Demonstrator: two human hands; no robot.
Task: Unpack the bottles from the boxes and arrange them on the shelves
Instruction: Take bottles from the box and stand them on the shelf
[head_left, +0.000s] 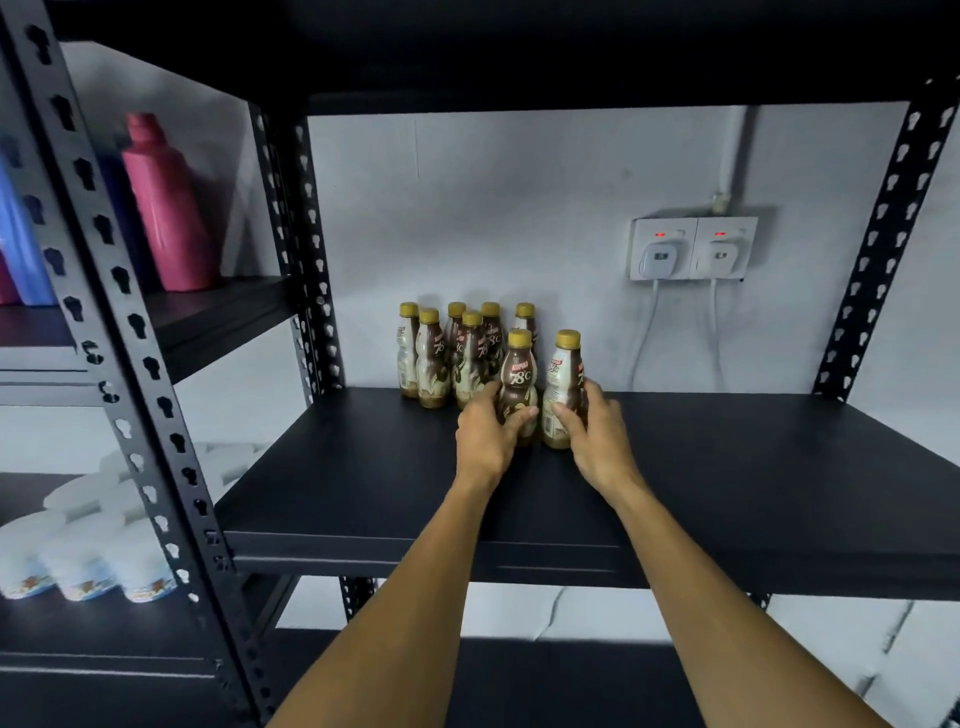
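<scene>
on the matte black shelf board (753, 467) of a perforated steel rack (883, 234), the left hand (485, 441) curls round a waisted brown-and-cream plastic coffee bottle (518, 374) with a gold screw cap. the right hand (597, 441) wraps a second bottle (563, 374) of the same kind just beside it. both stand upright on the board. six more gold-capped bottles (457, 353) cluster close behind, near the pale wall (519, 208).
</scene>
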